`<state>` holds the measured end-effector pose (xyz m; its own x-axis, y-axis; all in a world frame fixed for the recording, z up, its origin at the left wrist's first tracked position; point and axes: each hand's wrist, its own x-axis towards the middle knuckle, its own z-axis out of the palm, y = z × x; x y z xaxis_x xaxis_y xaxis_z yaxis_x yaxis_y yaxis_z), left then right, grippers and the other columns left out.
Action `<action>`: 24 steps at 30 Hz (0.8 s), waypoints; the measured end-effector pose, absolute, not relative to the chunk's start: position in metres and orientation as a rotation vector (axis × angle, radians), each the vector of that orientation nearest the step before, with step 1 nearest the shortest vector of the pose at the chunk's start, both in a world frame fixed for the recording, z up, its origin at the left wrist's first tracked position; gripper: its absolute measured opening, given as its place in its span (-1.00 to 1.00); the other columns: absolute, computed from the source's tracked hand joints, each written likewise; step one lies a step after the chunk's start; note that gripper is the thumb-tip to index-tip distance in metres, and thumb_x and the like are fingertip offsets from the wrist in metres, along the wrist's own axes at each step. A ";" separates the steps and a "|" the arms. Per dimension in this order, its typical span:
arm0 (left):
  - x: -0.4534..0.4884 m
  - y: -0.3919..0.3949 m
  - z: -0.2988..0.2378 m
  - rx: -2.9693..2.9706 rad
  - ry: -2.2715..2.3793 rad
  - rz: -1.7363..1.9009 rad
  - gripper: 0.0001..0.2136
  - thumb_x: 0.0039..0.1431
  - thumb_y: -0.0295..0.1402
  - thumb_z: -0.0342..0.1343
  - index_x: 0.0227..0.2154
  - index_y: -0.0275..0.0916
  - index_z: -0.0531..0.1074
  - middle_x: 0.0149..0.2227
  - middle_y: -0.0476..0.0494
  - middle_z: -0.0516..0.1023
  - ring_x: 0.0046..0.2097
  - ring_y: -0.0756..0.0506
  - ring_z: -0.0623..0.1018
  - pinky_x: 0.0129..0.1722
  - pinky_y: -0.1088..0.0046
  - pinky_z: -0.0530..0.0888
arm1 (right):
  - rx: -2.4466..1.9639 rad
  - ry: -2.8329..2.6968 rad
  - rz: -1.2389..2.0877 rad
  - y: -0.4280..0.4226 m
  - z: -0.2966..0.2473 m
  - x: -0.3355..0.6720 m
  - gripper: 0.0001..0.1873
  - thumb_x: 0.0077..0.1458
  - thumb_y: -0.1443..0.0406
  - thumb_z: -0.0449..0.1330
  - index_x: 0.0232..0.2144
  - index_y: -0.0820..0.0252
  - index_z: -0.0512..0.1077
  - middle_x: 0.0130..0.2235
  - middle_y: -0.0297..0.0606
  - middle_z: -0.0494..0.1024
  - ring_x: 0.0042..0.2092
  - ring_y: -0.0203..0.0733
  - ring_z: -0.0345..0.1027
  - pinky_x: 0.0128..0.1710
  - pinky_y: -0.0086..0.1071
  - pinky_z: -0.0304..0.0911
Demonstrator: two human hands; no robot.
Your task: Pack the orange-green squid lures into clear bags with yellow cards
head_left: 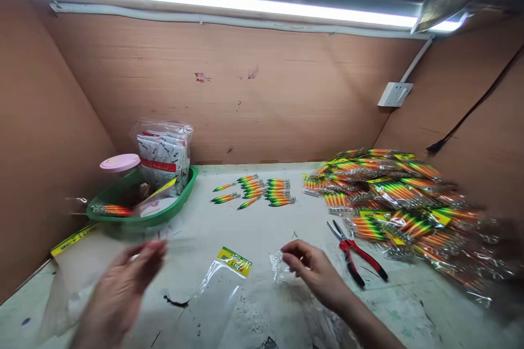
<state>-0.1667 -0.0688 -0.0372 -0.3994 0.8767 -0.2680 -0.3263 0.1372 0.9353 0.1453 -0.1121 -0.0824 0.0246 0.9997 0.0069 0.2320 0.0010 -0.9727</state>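
My left hand (pixel 123 289) is over the left side of the table, smeared by motion. Its fingertips look drawn together, but whether they hold anything is unclear. With thumb and fingers curled, my right hand (pixel 317 272) pinches the edge of a small clear plastic packet (pixel 277 267) just above the table. Between the hands lies a flat clear bag with a yellow-green header (pixel 234 262). Farther back, several orange, yellow and green fishing lures (pixel 279 192) lie in short rows.
Red-handled pliers (pixel 355 253) lie to the right, before a heap of bagged lures (pixel 380 191). At the left stands a green basin (pixel 190 182) holding a pink-lidded tub (pixel 120 162) and a bag of packets (pixel 164 158). Clear header bags (pixel 82 267) lie beneath it.
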 end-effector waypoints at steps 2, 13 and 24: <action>-0.117 -0.079 -0.051 0.514 1.187 1.311 -0.58 -0.55 -0.30 0.44 -0.53 -0.25 0.39 -0.52 0.02 0.56 -0.46 0.01 0.53 -0.40 0.56 0.48 | -1.285 -1.400 1.219 -0.112 -0.082 0.114 -0.50 -0.06 -0.06 0.18 -0.23 0.22 0.40 -0.33 -0.24 0.49 -0.33 -0.24 0.38 -0.40 -0.38 0.31; -0.075 -0.051 -0.084 0.577 1.104 0.972 -0.79 -0.14 -0.51 0.32 -0.40 -0.37 0.44 -0.49 -0.14 0.56 -0.42 -0.01 0.56 -0.35 0.53 0.51 | -1.444 -1.657 0.914 -0.035 -0.102 0.151 -0.66 0.15 0.08 0.10 -0.33 0.29 0.41 -0.38 -0.29 0.48 -0.41 -0.30 0.39 -0.38 -0.33 0.37; -0.078 -0.048 -0.096 0.487 1.113 1.116 -0.89 0.05 -0.61 0.15 -0.37 -0.34 0.38 -0.48 -0.11 0.54 -0.42 -0.02 0.58 -0.40 0.51 0.54 | -1.589 -2.065 0.152 0.026 -0.125 0.218 -0.71 0.19 0.20 0.10 -0.08 0.22 0.34 -0.07 -0.20 0.41 -0.14 -0.21 0.36 -0.17 -0.22 0.34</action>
